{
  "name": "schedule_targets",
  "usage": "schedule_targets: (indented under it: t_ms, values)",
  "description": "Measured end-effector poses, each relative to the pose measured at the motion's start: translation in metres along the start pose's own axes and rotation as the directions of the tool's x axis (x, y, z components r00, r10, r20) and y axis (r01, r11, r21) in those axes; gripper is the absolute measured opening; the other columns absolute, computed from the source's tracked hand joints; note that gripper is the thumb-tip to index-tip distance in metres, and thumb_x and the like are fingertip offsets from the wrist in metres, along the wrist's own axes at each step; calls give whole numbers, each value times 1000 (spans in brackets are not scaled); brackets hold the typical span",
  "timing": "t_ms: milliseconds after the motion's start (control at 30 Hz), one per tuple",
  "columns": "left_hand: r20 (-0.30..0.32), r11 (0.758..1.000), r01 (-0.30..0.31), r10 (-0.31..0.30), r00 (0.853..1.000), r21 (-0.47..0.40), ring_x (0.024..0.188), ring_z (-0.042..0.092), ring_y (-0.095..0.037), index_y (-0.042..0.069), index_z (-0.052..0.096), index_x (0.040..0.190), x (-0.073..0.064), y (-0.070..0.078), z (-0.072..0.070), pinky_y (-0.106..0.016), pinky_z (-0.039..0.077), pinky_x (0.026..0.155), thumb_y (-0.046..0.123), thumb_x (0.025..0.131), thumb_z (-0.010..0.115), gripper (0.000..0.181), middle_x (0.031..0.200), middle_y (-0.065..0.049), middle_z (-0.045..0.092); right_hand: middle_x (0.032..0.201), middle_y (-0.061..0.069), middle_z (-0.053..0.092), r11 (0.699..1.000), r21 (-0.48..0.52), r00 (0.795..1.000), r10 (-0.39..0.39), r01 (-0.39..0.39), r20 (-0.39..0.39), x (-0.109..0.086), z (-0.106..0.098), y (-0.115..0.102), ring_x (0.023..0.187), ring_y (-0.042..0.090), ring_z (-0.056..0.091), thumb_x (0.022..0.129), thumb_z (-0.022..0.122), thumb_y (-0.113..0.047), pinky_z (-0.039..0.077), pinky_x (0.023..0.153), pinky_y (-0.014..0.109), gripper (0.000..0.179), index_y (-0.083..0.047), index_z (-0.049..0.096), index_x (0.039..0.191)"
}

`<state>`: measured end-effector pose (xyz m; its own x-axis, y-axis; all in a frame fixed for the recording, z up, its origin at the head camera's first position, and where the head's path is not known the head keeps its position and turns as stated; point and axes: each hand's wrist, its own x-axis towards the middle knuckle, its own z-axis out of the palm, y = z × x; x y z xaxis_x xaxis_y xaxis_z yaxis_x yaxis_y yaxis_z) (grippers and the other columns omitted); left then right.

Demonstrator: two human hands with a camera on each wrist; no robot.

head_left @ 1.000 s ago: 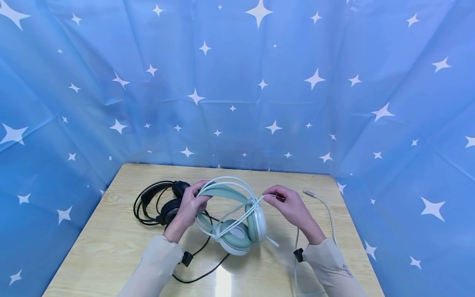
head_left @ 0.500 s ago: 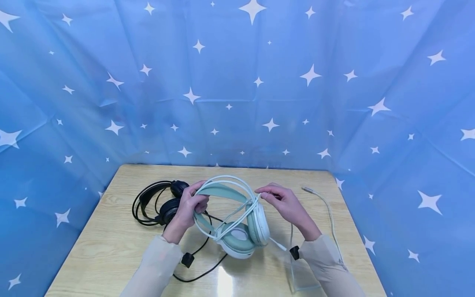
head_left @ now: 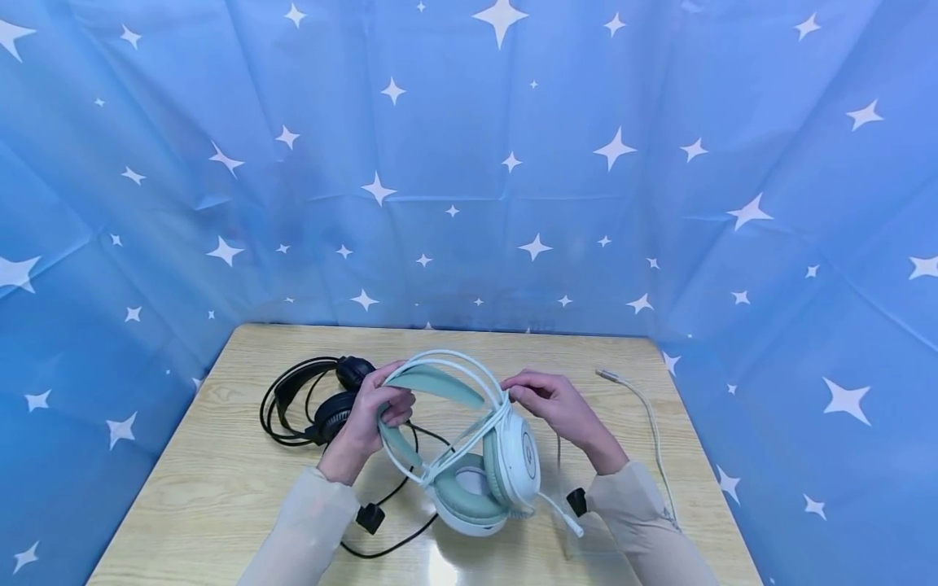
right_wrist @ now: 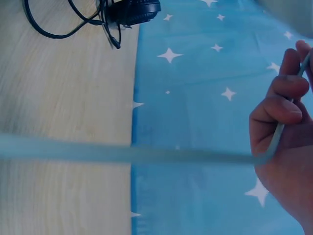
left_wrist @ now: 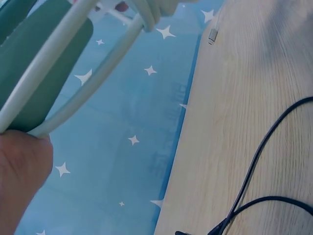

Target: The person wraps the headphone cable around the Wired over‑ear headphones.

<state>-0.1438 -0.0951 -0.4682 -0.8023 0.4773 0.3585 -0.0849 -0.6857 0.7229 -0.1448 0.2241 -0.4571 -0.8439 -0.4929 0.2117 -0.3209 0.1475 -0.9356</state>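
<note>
Over the wood-grain table [head_left: 183,488], your left hand [head_left: 372,411] grips the white-and-mint headset [head_left: 522,460] by its headband [head_left: 438,382] while your right hand [head_left: 551,403] pinches its cable [right_wrist: 195,155]. Pulling too hard could tighten the crossed loops [head_left: 501,412] or twist the headset free.

Pale wood bench [head_left: 198,488] with a black headset [head_left: 334,417] and cords lying on it.
The bench has a light, grained top, its rounded back-left corner just beyond the headset. To the headset's right and nearer the front edge, a thin black cord [head_left: 377,556] makes loose curves, and a bright patch of light [head_left: 443,561] shines beside them. Well apart on the headset's right lies a pale cable [head_left: 655,431], its metal plug [head_left: 607,375] pointing back toward the headset.
</note>
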Motion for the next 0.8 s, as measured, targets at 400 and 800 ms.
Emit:
schedule_targets:
  t_ms: [400,800]
  values:
    - [49,992,-27,33,998,-120,46,20,-10,8,68,109,-1,-1,7,-20,20,43,-10,98,26,47,61,-1,23,109,-6,73,976,216,1000,30,-30,0,-4,19,16,93,8,68,108,53,-13,56,79,22,29,7,69,123]
    - [57,967,-76,93,994,-245,50,18,-10,3,68,126,-1,-8,8,-14,30,46,-4,102,31,44,70,-1,24,100,-7,72,954,299,1000,-14,17,-14,-4,37,25,90,8,62,108,54,-22,51,84,24,34,4,71,121]
